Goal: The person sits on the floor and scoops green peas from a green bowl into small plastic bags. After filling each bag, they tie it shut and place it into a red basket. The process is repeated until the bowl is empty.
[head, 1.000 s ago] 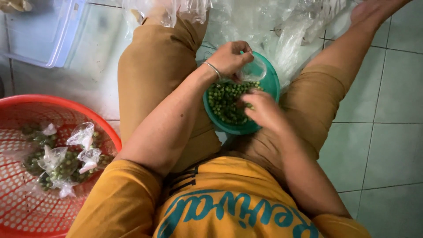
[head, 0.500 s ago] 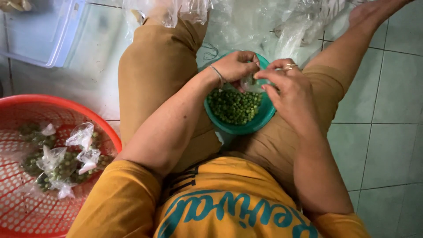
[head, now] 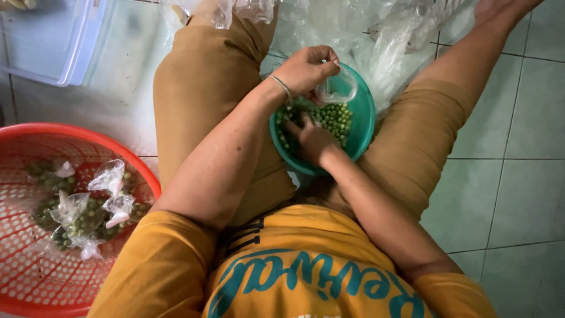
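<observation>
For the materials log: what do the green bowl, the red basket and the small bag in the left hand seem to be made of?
Green bowl: apparently moulded plastic, smooth with a slight sheen.
Red basket: plastic by its look, with a perforated mesh wall and solid rim.
Small bag, pinched by the left hand: thin clear plastic film, glossy and crinkled.

hands (head: pixel 310 69) over green bowl (head: pixel 366 121) of peas (head: pixel 335 118)
</observation>
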